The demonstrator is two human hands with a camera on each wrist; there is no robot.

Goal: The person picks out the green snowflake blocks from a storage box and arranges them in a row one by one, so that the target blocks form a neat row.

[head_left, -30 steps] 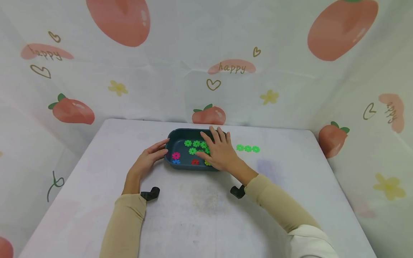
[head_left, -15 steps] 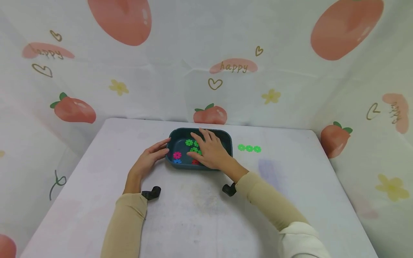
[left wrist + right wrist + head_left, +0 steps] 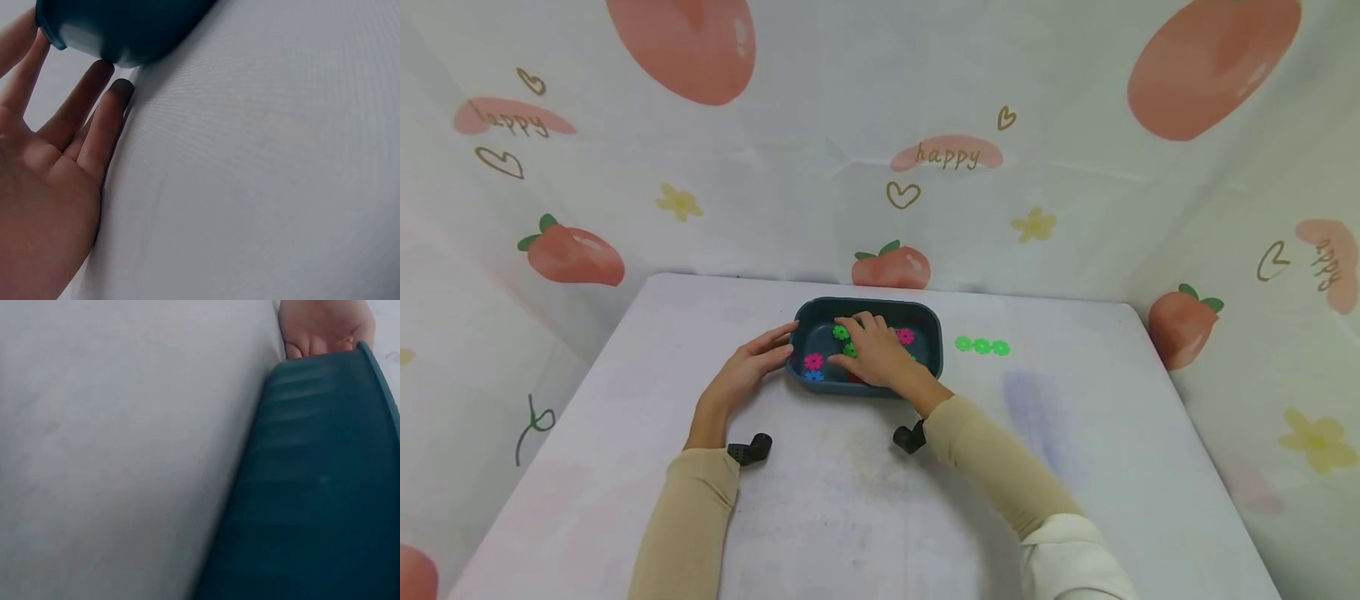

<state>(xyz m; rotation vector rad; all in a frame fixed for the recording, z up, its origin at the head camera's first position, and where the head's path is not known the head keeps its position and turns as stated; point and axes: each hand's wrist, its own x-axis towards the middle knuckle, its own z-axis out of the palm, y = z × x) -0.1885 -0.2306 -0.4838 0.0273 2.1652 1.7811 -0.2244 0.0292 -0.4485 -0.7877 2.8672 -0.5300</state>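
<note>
A dark teal tray point(image 3: 925, 315) holds several small flower-shaped plastic pieces: green point(image 3: 841, 332), pink point(image 3: 813, 361) and blue point(image 3: 814, 376). My left hand point(image 3: 739, 377) touches the tray's left end with extended fingers; the left wrist view has its fingertips against the tray's outer wall point(image 3: 125, 37). Inside the tray, my right hand point(image 3: 876, 354) reaches over the green pieces, thumb and fingers spread apart. Its palm hides some pieces, and whether a fingertip touches one cannot be seen. The right wrist view shows the tray's outer side point(image 3: 300, 487) and the left hand beyond, not the right hand.
Three green flower pieces point(image 3: 982, 346) lie in a row on the white-covered table point(image 3: 850, 517), right of the tray. A patterned cloth backdrop point(image 3: 775, 208) rises behind the table. Black wrist cameras point(image 3: 752, 450) stick out from both sleeves.
My right hand has moved left and lower into the tray, uncovering a pink piece at the tray's right side. The left hand stays at the tray's left end.
</note>
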